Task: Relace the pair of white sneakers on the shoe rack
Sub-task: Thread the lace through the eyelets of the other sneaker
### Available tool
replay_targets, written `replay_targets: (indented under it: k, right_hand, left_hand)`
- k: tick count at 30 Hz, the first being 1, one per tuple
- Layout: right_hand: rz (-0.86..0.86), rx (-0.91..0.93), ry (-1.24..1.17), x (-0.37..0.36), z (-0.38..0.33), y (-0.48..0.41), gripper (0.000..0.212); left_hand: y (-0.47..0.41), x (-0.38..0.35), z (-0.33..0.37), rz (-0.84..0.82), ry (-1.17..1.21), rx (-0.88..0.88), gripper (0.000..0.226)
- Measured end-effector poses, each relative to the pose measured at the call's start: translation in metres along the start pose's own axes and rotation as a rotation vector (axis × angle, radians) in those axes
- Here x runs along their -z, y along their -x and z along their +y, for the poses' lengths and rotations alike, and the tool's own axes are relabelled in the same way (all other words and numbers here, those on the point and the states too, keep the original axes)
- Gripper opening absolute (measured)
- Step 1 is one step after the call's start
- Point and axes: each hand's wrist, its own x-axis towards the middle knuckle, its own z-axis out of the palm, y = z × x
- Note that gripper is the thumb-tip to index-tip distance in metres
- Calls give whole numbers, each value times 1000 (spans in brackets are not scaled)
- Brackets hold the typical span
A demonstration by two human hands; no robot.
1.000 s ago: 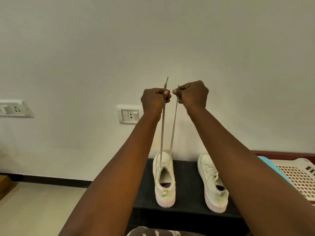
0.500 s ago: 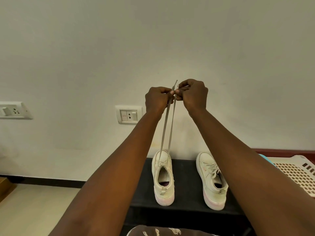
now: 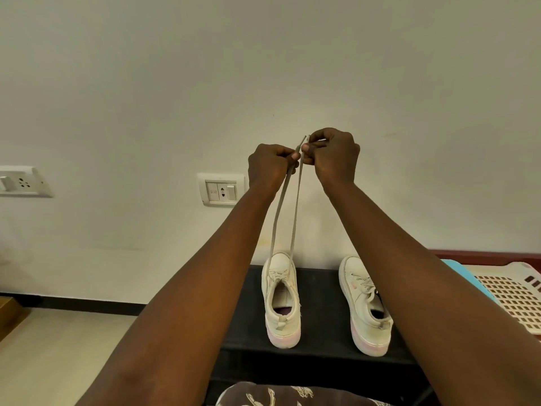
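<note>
lace (image 3: 293,218) ends pinched, L hand (image 3: 270,165), R hand (image 3: 333,156)

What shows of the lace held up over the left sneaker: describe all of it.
The lace is a flat, pale grey-beige strip, cloth by its look. Its two strands rise from the front of the left sneaker, which stands on the black shoe rack, and they draw together at the top. The left hand pinches one strand and the right hand pinches the other. A short tip pokes up between the hands. The strands run nearly straight, and the left one is slightly bowed.
</note>
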Motion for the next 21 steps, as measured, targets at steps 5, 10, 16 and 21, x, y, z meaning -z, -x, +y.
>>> replay_targets:
  k: [5, 10, 16, 21]
  right_hand:
    - [1, -107, 197, 1, 29, -7, 30]
    - [-87, -54, 571, 6, 80, 16, 13]
    - [-240, -214, 611, 3, 160, 59, 16]
    - [-390, -548, 715, -1, 194, 111, 41]
  left_hand:
    - [-9, 7, -32, 51, -206, 42, 15]
    - [0, 11, -87, -9, -398, 138, 24]
    - [29, 4, -160, -197, -440, 375, 33]
    - [54, 3, -205, -277, -428, 710, 21]
